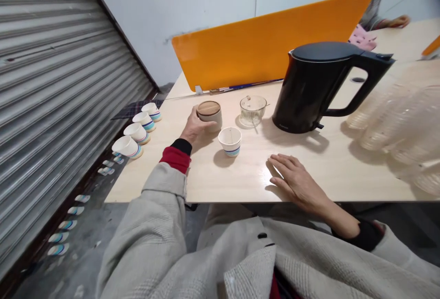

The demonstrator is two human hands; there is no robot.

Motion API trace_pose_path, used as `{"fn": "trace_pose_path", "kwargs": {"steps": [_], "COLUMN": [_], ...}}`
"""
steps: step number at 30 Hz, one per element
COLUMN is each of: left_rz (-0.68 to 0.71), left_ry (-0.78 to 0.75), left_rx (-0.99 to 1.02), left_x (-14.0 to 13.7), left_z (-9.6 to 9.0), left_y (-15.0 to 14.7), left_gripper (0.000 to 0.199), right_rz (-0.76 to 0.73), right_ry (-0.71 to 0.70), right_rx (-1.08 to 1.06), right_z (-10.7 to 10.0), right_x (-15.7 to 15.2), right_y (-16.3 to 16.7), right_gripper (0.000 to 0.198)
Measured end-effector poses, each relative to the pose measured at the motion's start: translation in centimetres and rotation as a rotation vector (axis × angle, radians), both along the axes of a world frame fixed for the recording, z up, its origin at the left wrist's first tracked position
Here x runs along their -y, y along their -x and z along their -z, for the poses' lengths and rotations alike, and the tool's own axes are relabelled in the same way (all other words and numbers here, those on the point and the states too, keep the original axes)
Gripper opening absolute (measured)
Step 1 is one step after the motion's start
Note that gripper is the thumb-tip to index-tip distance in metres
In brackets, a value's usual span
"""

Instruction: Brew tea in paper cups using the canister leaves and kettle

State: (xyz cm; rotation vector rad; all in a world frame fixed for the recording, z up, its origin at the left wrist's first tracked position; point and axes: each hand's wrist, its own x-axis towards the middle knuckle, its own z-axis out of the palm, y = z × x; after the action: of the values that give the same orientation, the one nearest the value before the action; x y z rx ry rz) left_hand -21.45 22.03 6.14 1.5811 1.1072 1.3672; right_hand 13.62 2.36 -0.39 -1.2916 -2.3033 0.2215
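Observation:
My left hand (pixel 199 128) is wrapped round a small grey canister (pixel 216 120) with a wooden lid (pixel 208 107), which stands upright on the table. Just right of it and nearer to me is a white paper cup (pixel 230 141) with blue bands, upright; a thin line shows inside it. Behind the cup sits a ribbed glass bowl (pixel 252 111) with a thin stick-like thing in it. My right hand (pixel 295 177) hovers or rests near the table's front edge, fingers stretched out, holding nothing. A black electric kettle (pixel 302 93) stands beyond it.
Several paper cups (pixel 136 132) line the table's left edge, and more cups (pixel 67 224) stand on the floor. An orange divider board (pixel 268 45) crosses the back. Clear plastic bottles (pixel 395 125) lie at right. Behind the board is another person's hand (pixel 398 21).

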Motion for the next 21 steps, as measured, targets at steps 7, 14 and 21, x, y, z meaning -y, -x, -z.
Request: {"fn": "trace_pose_path", "kwargs": {"steps": [7,14,21], "left_rz": [0.152,0.296,0.352], "left_ry": [0.108,0.150,0.147], "left_rx": [0.088,0.069,0.049], "left_x": [-3.2,-4.7,-5.3], "left_z": [2.6,2.7,2.8], "left_y": [-2.8,-2.4,-2.2], "left_gripper": [0.095,0.103,0.102], "right_rz": [0.029,0.040,0.039], "right_ry": [0.022,0.036,-0.001], "right_rx": [0.007,0.055,0.053], "right_z": [0.3,0.6,0.5], "right_x": [0.2,0.3,0.3], "right_y": [-0.1,-0.2,-0.1], "right_gripper": [0.049,0.051,0.052]}}
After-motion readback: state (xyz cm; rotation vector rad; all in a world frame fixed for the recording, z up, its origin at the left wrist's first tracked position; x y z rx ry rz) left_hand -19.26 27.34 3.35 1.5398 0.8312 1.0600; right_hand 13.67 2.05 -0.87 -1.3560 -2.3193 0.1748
